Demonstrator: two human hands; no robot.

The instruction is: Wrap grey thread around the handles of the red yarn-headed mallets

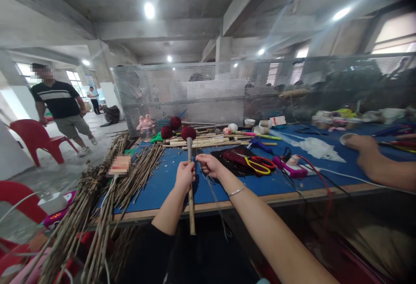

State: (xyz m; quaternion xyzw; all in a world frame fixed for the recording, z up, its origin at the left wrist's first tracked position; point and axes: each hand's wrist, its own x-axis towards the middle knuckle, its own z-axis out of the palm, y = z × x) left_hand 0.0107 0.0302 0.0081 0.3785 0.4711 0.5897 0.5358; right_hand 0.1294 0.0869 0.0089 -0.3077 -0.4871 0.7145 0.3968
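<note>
While your left hand (185, 178) is wrapped tight around the stick (191, 208), you hold it nearly upright above the near edge of the blue table (156, 188). Its dark red ball head (188, 133) is on top and its bare lower end hangs below the table edge. That grip, I judge, lifts the head off the surface and leaves the shaft under it open to your other hand. Your right hand (208, 165) sits just beside the left, at the stick, with its fingers drawn together on what looks like a thin thread (217, 197) that trails down over the table edge. Loose twigs (97, 201) lie piled at your left and yellow-handled scissors (258, 165) at your right, both near, probably for easy reach. Your fingers hide where the thread meets the stick, and its lower end fades into the dark under the table. Another person's forearm (373, 165) rests on the table at the right, blurred and cut off by the frame edge. What lies behind the mesh screen (195, 89) is too hazy to make out.
</note>
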